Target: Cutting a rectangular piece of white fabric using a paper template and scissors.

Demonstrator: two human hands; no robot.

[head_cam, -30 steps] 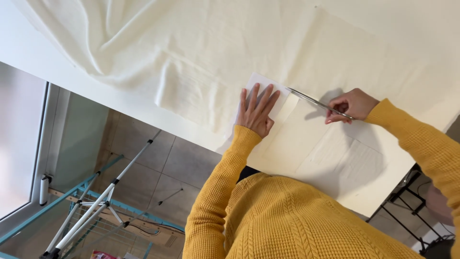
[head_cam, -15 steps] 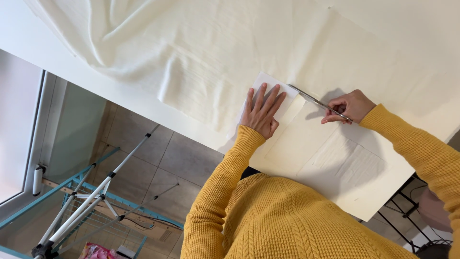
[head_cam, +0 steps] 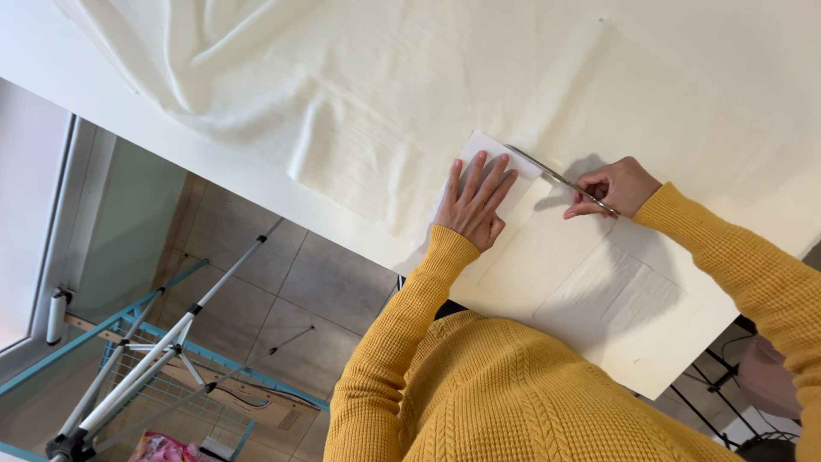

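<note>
My left hand (head_cam: 475,201) lies flat with fingers spread on a white paper sheet (head_cam: 479,150), which rests on cream fabric (head_cam: 385,94) spread over the white table (head_cam: 51,60). My right hand (head_cam: 614,186) grips slim metal scissors (head_cam: 547,174). Their blades point up-left along the paper's upper edge, close to my left fingertips. Both arms wear yellow knitted sleeves. More paper pieces (head_cam: 616,291) lie under the fabric near the table's front edge.
The fabric bunches into folds at the far left (head_cam: 171,43). Below the table edge is a tiled floor (head_cam: 282,291) with a teal and white drying rack (head_cam: 145,359). A dark stand (head_cam: 710,402) shows at the lower right.
Both hands stay in nearly the same place on the paper and fabric. The view has shifted a little, and the scissors point the same way.
</note>
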